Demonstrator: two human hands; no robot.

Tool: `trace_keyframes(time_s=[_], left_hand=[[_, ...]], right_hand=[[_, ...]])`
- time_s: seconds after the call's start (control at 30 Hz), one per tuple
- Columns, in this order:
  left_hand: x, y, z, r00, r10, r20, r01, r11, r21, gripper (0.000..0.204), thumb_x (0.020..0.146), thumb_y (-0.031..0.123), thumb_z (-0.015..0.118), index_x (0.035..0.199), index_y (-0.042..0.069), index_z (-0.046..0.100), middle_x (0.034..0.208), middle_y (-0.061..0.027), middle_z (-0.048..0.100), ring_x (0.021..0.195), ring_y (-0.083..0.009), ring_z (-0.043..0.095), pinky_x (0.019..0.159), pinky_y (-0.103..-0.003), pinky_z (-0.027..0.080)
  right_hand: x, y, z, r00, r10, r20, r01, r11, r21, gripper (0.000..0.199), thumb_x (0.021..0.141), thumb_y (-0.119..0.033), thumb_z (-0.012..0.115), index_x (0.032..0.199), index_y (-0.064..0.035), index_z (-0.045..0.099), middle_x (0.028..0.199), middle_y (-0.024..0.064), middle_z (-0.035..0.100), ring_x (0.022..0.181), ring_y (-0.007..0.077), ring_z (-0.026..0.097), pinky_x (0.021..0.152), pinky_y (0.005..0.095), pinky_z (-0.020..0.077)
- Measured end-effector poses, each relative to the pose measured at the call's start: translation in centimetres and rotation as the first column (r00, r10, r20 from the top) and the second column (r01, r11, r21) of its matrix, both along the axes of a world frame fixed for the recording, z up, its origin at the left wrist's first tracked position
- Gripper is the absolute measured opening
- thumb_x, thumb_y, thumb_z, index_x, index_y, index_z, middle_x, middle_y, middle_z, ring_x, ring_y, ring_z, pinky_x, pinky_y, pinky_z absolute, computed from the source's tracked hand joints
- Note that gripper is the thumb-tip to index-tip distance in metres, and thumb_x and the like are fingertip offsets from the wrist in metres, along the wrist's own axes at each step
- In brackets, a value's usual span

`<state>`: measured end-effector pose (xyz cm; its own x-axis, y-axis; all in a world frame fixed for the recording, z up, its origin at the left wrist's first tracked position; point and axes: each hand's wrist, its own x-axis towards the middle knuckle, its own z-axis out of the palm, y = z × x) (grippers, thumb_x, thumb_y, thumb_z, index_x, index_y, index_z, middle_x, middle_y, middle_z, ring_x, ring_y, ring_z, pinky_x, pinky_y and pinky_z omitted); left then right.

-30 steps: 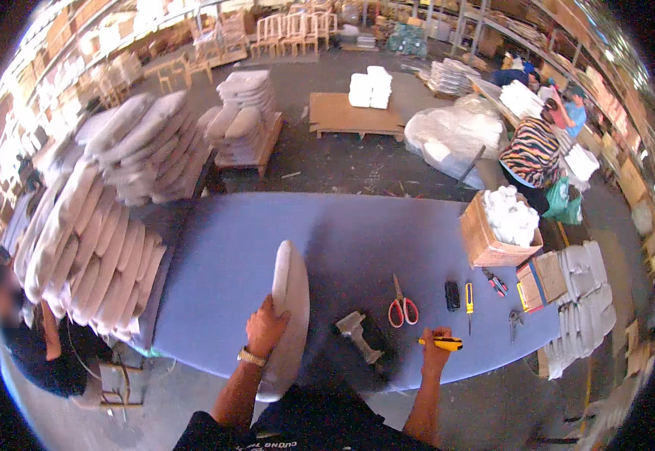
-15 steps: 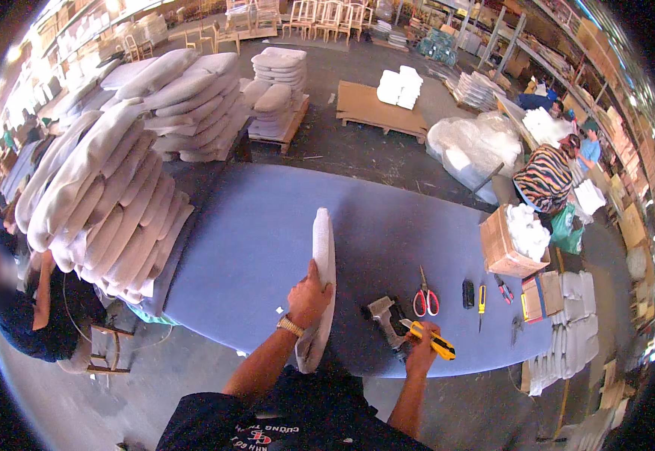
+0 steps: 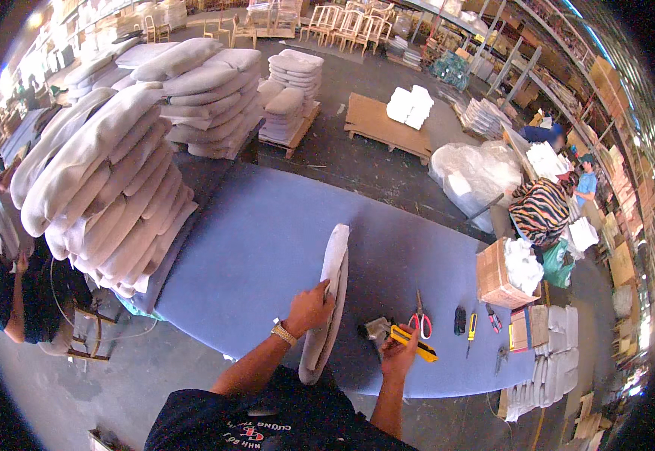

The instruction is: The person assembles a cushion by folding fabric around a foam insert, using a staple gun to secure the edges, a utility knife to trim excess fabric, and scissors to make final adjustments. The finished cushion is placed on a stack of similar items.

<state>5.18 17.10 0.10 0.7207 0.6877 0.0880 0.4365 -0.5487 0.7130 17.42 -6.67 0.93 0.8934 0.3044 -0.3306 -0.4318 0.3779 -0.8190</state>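
My left hand [image 3: 311, 310] grips a pale grey upholstered seat pad [image 3: 335, 259] that stands on its narrow edge at the near side of the blue-grey table [image 3: 267, 225]. The pad tilts a little to the right, and its underside shows a folded fabric edge. A yellow utility knife [image 3: 422, 350] is in my right hand [image 3: 398, 359], held just above the table. Behind that hand lies a grey and black staple gun [image 3: 376, 328], partly hidden. Red-handled scissors [image 3: 420, 323] rest just beyond the knife.
Tall stacks of padded seats [image 3: 110, 173] stand at the left. On the table's right lie a black object [image 3: 460, 320], a yellow screwdriver [image 3: 472, 328], pliers [image 3: 494, 319] and a cardboard box [image 3: 496, 274] with white stuffing. Co-workers are at left and far right.
The seat pad has shifted right and leans more to the right in my left hand. My right hand has brought the knife leftward, closer to the pad. The whole view has turned slightly.
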Motion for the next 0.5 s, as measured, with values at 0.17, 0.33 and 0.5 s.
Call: trace_keyframes(time_s=[0.17,0.33,0.5], left_hand=[[2.5,2.3,-1.5,0.996,-0.002,0.085,0.017,0.984,-0.179,0.046,0.096,0.037,0.058,0.130,0.006,0.064,0.082,-0.0238,0.072,0.074,-0.0476,0.069,0.071,-0.058,0.055],[6.6,5.0,-2.8,0.977,0.141,0.160,-0.134,0.990,-0.052,0.038,0.096,0.033,0.061,0.124,0.008,0.069,0.082,-0.0214,0.071,0.078,-0.0432,0.069,0.072,-0.051,0.057],[7.9,5.5,1.3,0.974,0.111,0.197,-0.092,0.990,-0.104,0.031,0.096,0.027,0.063,0.121,0.008,0.069,0.079,-0.0192,0.070,0.071,-0.0381,0.068,0.066,-0.048,0.054]], right_hand=[[0.5,0.6,0.1,0.974,0.182,0.131,-0.179,0.983,-0.035,0.043,0.104,-0.053,0.051,0.118,-0.0131,0.060,0.079,0.0045,0.062,0.062,0.0175,0.060,0.055,0.0319,0.0498],[1.7,0.2,-0.1,0.964,0.141,0.226,-0.122,0.988,-0.098,0.040,0.103,-0.045,0.058,0.125,-0.0113,0.059,0.085,0.0041,0.065,0.064,0.0134,0.060,0.057,0.0298,0.0515],[1.8,-1.6,1.4,0.963,0.153,0.221,-0.115,0.978,-0.176,0.039,0.102,-0.039,0.061,0.129,-0.0112,0.057,0.096,0.0035,0.064,0.074,0.0125,0.060,0.062,0.0276,0.0532]])
